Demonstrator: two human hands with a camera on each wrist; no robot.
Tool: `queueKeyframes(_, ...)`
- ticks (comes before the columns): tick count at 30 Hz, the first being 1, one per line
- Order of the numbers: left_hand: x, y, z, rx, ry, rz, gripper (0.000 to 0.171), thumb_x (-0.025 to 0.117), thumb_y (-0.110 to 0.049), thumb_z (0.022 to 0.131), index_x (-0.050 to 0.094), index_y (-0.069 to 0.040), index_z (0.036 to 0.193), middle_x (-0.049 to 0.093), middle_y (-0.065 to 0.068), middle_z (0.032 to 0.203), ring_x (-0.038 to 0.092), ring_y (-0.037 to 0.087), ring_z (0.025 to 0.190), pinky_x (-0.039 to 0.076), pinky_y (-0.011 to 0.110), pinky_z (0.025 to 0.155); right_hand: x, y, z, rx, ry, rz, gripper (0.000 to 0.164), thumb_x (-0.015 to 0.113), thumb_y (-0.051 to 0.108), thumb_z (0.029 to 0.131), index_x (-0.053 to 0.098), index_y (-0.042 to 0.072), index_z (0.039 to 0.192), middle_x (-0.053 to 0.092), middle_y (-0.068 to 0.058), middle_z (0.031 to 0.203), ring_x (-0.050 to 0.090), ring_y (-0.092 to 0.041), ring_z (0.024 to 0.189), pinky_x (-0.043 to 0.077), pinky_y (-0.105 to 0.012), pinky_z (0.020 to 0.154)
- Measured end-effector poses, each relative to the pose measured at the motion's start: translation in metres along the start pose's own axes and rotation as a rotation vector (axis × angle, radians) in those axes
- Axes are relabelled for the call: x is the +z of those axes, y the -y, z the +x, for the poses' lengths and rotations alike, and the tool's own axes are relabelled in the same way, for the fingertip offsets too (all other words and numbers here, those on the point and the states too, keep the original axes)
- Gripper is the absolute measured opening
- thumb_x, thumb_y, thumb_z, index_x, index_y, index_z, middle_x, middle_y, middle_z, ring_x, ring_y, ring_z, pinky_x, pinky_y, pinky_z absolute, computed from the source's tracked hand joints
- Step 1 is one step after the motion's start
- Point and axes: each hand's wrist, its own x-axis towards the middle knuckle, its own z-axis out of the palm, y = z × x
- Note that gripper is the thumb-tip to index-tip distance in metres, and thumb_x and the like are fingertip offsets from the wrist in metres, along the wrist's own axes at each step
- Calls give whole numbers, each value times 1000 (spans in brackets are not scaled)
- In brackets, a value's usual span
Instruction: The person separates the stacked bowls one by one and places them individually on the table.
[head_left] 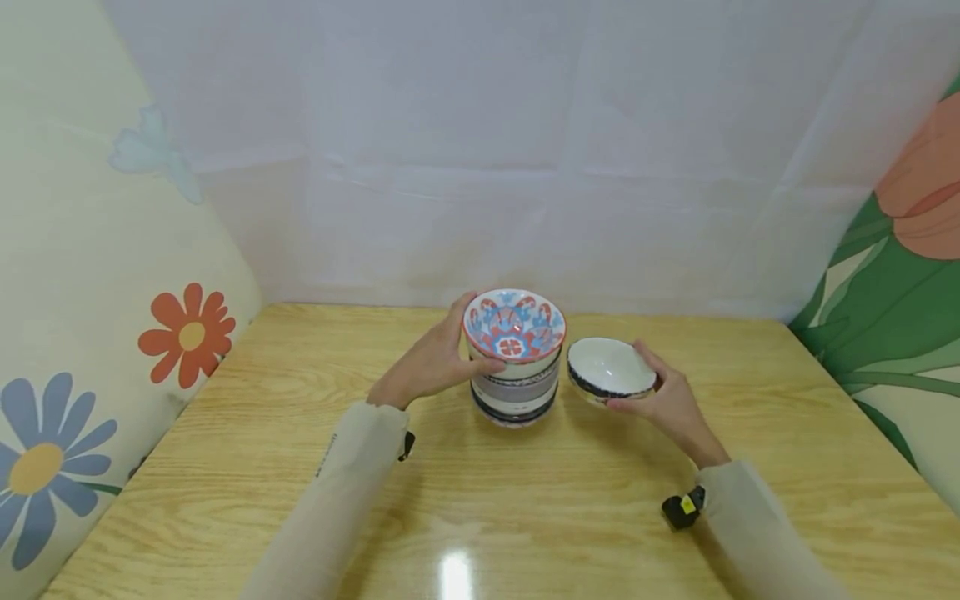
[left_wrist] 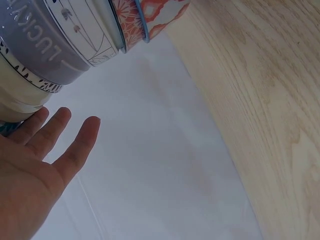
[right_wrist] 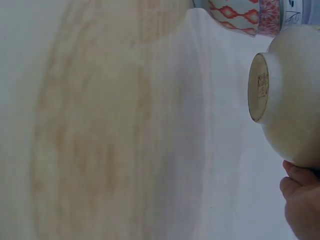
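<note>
A stack of nested bowls (head_left: 517, 390) stands on the table, its top bowl (head_left: 513, 323) patterned red and blue inside. My left hand (head_left: 431, 354) grips that top bowl from the left, thumb at the near side below the rim and fingers round the far side. Seen from the left wrist, the fingers (left_wrist: 75, 150) lie against a cream bowl wall beside a grey bowl (left_wrist: 42, 45) with raised letters. To the right of the stack, my right hand (head_left: 663, 400) holds a white bowl (head_left: 611, 367) with a dark patterned rim. Its pale underside and foot ring (right_wrist: 259, 87) face the right wrist camera.
The wood-grain table (head_left: 262, 467) reaches back to a white cloth backdrop (head_left: 450, 167). Flowered cloths flank it, with a red flower (head_left: 191, 335) on the left and green leaves (head_left: 892, 308) on the right. A black wrist device (head_left: 682, 508) hangs by the right sleeve.
</note>
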Motion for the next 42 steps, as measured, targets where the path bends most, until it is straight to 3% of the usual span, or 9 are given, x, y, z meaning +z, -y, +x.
queueKeyframes(10, 0, 0, 0, 6, -12, 17, 109, 73, -51, 78, 5, -14, 154, 29, 12, 154, 31, 32, 141, 30, 53, 113, 3, -4, 1, 21, 68, -42, 109, 87, 20, 68, 18, -2, 150, 20, -23, 155, 21, -42, 142, 22, -54, 116)
queueKeyframes(18, 0, 0, 0, -6, -7, 15, 110, 73, -53, 77, 4, -15, 154, 29, 12, 154, 32, 32, 140, 31, 53, 112, 3, -8, 1, 42, 92, -58, 108, 86, 23, 70, 19, 0, 151, 22, -25, 154, 28, -42, 139, 31, -54, 111)
queueKeyframes(26, 0, 1, -1, -6, -4, 22, 110, 72, -54, 77, 4, -17, 154, 31, 12, 154, 33, 32, 140, 32, 53, 112, 6, -15, 4, 61, 105, -76, 111, 87, 27, 68, 18, 0, 151, 21, -23, 155, 24, -42, 141, 26, -54, 114)
queueKeyframes(42, 0, 0, -2, -18, 4, 14, 110, 72, -55, 78, 3, -18, 154, 31, 12, 154, 33, 33, 140, 32, 54, 111, 1, -21, -3, -42, 202, -138, 117, 87, 23, 68, 10, -1, 152, 13, -27, 156, 20, -50, 139, 20, -65, 110)
